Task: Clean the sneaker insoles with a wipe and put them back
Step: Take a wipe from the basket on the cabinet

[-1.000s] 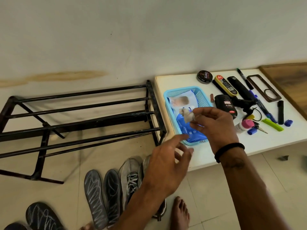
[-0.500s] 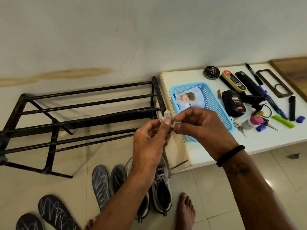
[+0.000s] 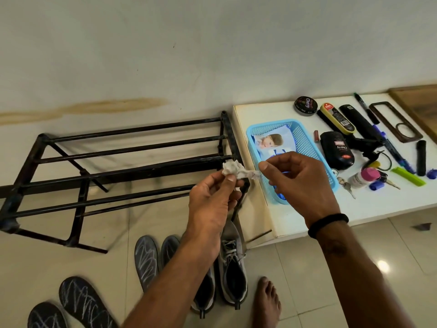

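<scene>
A crumpled white wipe (image 3: 236, 171) is stretched between my two hands at chest height. My left hand (image 3: 214, 202) pinches its bunched end; my right hand (image 3: 298, 185) pinches the thin twisted end. Below on the floor stand two grey sneakers (image 3: 233, 268), laces loose, the left one mostly hidden by my left forearm. Two dark insoles (image 3: 146, 261) with pale zigzag marks lie beside them, and two more insoles (image 3: 82, 301) lie at the bottom left. The wipes pack (image 3: 272, 143) sits in a blue basket (image 3: 305, 140) on the low white table (image 3: 354, 209).
A black metal shoe rack (image 3: 118, 171) stands against the wall on the left. The table also carries a polish tin (image 3: 305, 105), shoe brushes, a black polish bottle (image 3: 337, 150), pens, keys (image 3: 345, 183) and a pink-capped bottle. My bare foot (image 3: 267, 301) is by the sneakers.
My right hand lifted the wipe out of the basket and moved left. My left hand rose to meet it and took hold; the two now pull the wipe apart.
</scene>
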